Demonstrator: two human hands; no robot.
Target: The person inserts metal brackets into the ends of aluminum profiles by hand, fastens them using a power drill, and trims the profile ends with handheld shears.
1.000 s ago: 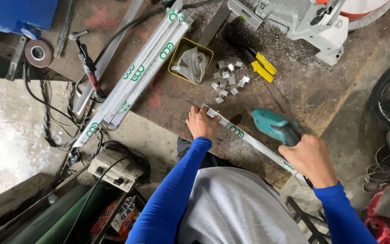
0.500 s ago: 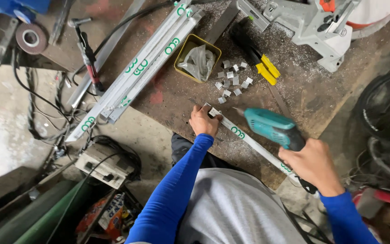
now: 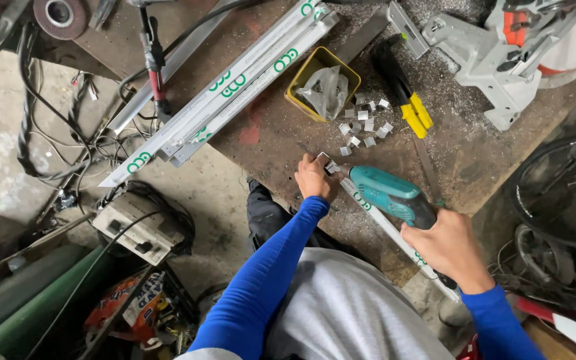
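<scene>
Right grip w/ teal plastic drill

Workbench clearance: restricted around the work point.
Small metal brackets, yellow tin and yellow-handled tool crowd the bench beyond the left hand; bare surface lies left of it, below 2 stacked aluminium profiles.

Teal drill nose swung in, now against small bracket under left hand; right hand followed.
</scene>
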